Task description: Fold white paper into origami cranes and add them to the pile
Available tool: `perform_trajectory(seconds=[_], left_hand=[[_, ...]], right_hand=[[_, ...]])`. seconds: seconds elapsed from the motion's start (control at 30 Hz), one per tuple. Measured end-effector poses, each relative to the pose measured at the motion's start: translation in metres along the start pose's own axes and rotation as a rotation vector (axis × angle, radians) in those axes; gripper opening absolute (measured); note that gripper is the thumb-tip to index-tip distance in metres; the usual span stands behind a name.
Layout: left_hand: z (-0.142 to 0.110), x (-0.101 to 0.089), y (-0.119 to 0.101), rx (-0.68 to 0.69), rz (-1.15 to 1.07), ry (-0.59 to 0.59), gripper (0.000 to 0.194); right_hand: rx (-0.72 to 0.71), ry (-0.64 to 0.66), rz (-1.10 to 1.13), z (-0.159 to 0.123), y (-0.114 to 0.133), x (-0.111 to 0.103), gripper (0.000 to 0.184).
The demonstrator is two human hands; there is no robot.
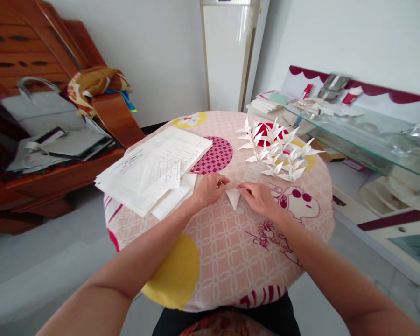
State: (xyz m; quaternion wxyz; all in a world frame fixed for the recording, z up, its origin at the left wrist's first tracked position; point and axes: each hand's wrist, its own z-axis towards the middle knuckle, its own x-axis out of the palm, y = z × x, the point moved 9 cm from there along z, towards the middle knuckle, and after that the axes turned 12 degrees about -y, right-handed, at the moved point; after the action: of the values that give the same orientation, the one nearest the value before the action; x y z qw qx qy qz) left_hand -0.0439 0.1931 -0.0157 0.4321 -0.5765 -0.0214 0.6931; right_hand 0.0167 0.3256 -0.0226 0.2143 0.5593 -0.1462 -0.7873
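A small folded white paper piece (233, 197) lies on the round table with its pink patterned cloth (231, 261). My left hand (210, 188) pinches its left upper edge with curled fingers. My right hand (261, 198) pinches its right upper edge the same way. The paper's pointed tip faces me. Beyond my hands, at the table's far right, sits a cluster of several finished white paper cranes (278, 150).
A stack of white printed sheets (154, 170) covers the table's left part. A wooden bench (56, 140) with a grey bag and papers stands at left. A glass shelf (364, 126) with clutter runs along the right. A white standing unit (229, 53) is behind.
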Motion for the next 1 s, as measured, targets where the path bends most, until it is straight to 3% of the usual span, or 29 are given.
perform_trajectory(seconds=[0.13,0.3,0.37,0.5,0.53,0.8,1.0], left_hand=[[0.007,0.01,-0.003,0.005,-0.193,0.134,0.025],[0.013,0.016,0.0,-0.033,-0.219,0.142,0.013],[0.015,0.015,0.005,-0.075,-0.198,0.096,0.015],[0.014,0.001,0.019,-0.17,-0.178,-0.094,0.016],[0.013,-0.002,0.022,-0.179,-0.187,-0.139,0.016],[0.008,-0.012,0.024,-0.172,-0.326,-0.291,0.015],[0.004,-0.003,0.035,-0.348,-0.678,-0.254,0.02]], right_hand=[[0.03,0.014,0.039,0.013,-0.003,0.003,0.021],[0.044,0.053,0.162,0.031,-0.005,0.01,0.024],[0.069,0.008,0.209,0.036,-0.006,0.01,0.025],[0.112,-0.27,0.245,0.034,-0.005,-0.007,0.02],[0.112,-0.29,0.252,0.032,-0.003,-0.007,0.02],[0.093,-0.23,0.182,0.027,0.015,0.002,0.017],[0.219,-0.24,0.542,0.026,-0.006,0.012,0.031]])
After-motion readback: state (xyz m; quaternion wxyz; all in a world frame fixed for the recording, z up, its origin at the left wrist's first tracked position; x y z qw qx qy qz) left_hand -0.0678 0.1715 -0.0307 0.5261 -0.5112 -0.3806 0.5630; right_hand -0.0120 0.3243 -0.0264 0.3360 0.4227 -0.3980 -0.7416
